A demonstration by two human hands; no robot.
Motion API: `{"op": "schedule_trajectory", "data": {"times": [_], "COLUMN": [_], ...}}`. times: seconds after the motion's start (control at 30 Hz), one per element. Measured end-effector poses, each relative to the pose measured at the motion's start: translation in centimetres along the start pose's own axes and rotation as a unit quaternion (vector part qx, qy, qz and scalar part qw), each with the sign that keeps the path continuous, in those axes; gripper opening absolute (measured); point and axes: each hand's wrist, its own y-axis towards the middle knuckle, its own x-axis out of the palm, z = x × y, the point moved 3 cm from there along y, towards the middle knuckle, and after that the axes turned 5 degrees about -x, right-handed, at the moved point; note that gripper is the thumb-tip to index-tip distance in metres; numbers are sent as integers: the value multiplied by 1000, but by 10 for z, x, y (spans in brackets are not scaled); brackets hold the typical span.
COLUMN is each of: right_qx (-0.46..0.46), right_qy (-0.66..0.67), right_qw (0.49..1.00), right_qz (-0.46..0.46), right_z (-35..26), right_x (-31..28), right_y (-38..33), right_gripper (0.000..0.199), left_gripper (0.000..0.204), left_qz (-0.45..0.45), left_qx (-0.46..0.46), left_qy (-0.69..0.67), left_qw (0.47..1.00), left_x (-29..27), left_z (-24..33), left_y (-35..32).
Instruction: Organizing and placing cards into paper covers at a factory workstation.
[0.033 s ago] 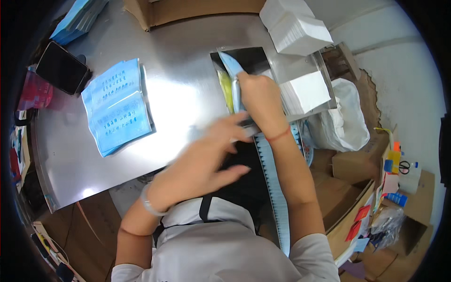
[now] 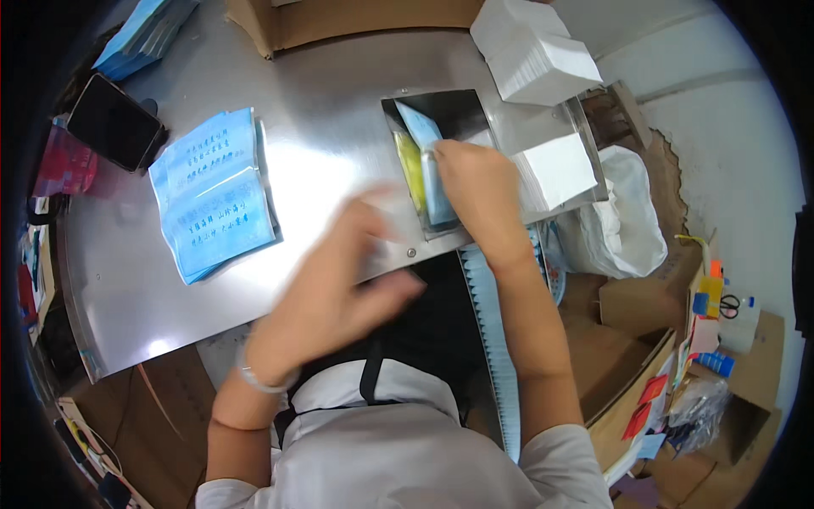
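Observation:
My right hand (image 2: 479, 188) is closed at the right side of a blue printed packet (image 2: 434, 182), which stands tilted in a dark rectangular opening (image 2: 462, 109) in the metal table (image 2: 322, 76). Beside that packet, on its left, is a yellow-green piece (image 2: 409, 165) inside the same opening. My left hand (image 2: 339, 284), smeared by motion, hovers over the table's near edge with thumb and fingers apart and nothing in it. Below my right wrist a long pale-blue strip with a zigzag edge (image 2: 492, 339) runs down past the table edge.
Flat blue packets (image 2: 212, 199) lie on the left of the table, with a phone (image 2: 114, 123) beyond them. Two stacks of white folded paper (image 2: 555, 170) stand at the right. A white bag (image 2: 632, 212) hangs beside the table; cardboard (image 2: 365, 19) borders the far edge.
My left hand has moved left and away from the opening, uncovering the packet's lower end. My right hand has shifted slightly down and right, staying at the packet.

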Motion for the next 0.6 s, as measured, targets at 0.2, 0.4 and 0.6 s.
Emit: {"op": "schedule_trajectory", "data": {"times": [0.2, 0.4, 0.6], "right_qx": [138, 159, 109], "right_qy": [-215, -171, -98], "right_qw": [945, 957, 979], "right_qz": [206, 174, 145], "right_z": [8, 13, 40], "right_x": [-64, -52, -80], "right_y": [-57, -50, -61], "right_gripper": [16, 19, 30], "left_gripper": [27, 23, 28], "left_qz": [268, 309, 112], "left_qx": [-75, 45, 109], "left_qy": [482, 470, 382], "left_qw": [831, 826, 911], "left_x": [-115, -70, 34], "left_z": [-72, -50, -33], "left_y": [-40, -9, 12]}}
